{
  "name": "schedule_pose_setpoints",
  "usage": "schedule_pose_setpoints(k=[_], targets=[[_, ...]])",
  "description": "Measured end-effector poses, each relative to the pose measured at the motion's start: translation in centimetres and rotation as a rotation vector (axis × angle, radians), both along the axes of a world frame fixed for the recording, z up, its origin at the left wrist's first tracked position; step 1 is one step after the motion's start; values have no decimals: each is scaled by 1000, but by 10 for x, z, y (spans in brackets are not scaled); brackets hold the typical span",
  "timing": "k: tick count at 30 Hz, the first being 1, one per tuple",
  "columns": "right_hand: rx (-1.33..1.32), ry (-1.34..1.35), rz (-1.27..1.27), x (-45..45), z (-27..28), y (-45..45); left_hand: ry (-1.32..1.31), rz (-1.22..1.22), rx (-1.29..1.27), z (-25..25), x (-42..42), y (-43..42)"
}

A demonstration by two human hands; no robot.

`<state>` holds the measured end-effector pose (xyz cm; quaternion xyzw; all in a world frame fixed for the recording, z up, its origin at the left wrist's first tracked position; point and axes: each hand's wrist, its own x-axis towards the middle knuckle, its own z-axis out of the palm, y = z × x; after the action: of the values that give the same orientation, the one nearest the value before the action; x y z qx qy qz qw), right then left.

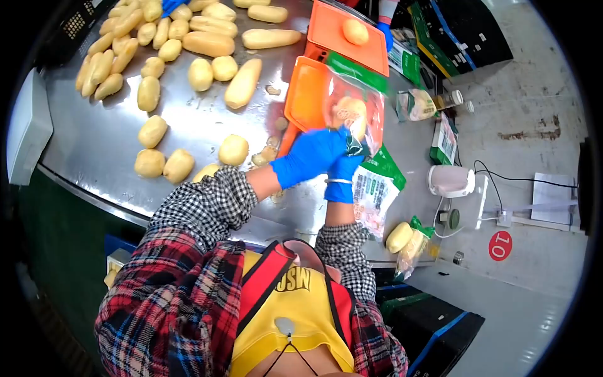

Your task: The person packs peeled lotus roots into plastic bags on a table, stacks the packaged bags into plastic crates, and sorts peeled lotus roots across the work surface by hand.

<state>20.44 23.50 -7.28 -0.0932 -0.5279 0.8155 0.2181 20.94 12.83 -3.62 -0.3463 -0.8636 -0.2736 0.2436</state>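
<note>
My left hand [312,156], in a blue glove, is closed around the gathered end of a clear plastic bag [372,119] with a green band. Inside the bag are pale peeled root pieces [350,114] that look like lotus root. My right hand [343,171], also blue-gloved, is closed on the same end, just below and partly behind the left. The bag lies over an orange tray [304,94]. Under my right wrist a flat printed bag [375,191] with green edging rests on the table. A single round root piece [233,149] lies left of my left hand.
Many peeled pieces [210,43] cover the far left of the metal table [198,119]. A second orange tray [326,25] holds one piece. Another person's gloved hand [385,36] is beside it. Filled bags [412,246], a white device [451,181] and cables are at the right.
</note>
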Motion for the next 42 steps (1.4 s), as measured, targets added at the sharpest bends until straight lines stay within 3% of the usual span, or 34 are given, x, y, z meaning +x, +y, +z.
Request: schedule_pose_setpoints(k=[2, 5, 8, 9, 11, 15, 17, 18, 19, 20, 21, 22, 23, 24, 25, 26, 27, 28, 29, 31, 33, 36, 37, 42], targets=[[6, -12, -9, -2, -3, 5, -27, -177, 122, -3, 1, 6], [45, -55, -5, -6, -5, 25, 31, -271, 78, 6, 3, 8], [172, -82, -1, -3, -18, 35, -279, -359, 369, -6, 3, 16], [218, -85, 3, -3, -19, 34, -161, -463, 502, -15, 5, 21], [337, -87, 23, -5, -23, 33, -136, -346, 430, -14, 11, 21], [824, -28, -6, -28, -18, 41, -288, -216, 271, 3, 18, 1], [1036, 43, -46, -39, -12, 47, -293, -179, 225, 21, 37, -43], [1092, 67, -60, -41, -9, 50, -214, -150, 245, 3, 40, -63], [1146, 84, -77, -40, -8, 54, -516, -208, 250, 11, 40, -92], [1193, 93, -89, -37, -8, 58, -318, 26, 200, -3, 52, -123], [1232, 91, -99, -32, -10, 63, -334, 164, 279, -8, 58, -156], [1266, 84, -108, -28, -14, 67, -145, 239, 248, -29, 64, -192], [1294, 68, -113, -19, -19, 75, -270, 363, 438, -39, 75, -227], [1332, 56, -116, -10, -26, 81, -281, 496, 333, -31, 91, -261], [1362, 50, -128, 0, -29, 86, -387, 618, 526, -57, 98, -300], [1395, 52, -138, 13, -28, 86, -322, 665, 632, -56, 111, -327], [1324, -19, -106, 24, -15, 76, -202, 822, 510, -85, 111, -365], [1691, 246, -329, 27, -20, 82, -273, 940, 500, -80, 125, -383], [1560, 222, -297, 35, -17, 77, -404, 944, 695, -88, 131, -406], [1300, 173, -235, 52, -10, 61, -436, 971, 648, -91, 138, -423], [1294, -411, -156, 79, -19, 66, -401, 923, 635, -98, 138, -425], [950, -28, -219, 105, -55, 55, -465, 869, 672, -107, 131, -422], [912, -144, -188, 116, -67, 54, -508, 856, 692, -110, 131, -423], [1078, -72, -41, 153, -62, -1, -580, 864, 569, -97, 124, -411]])
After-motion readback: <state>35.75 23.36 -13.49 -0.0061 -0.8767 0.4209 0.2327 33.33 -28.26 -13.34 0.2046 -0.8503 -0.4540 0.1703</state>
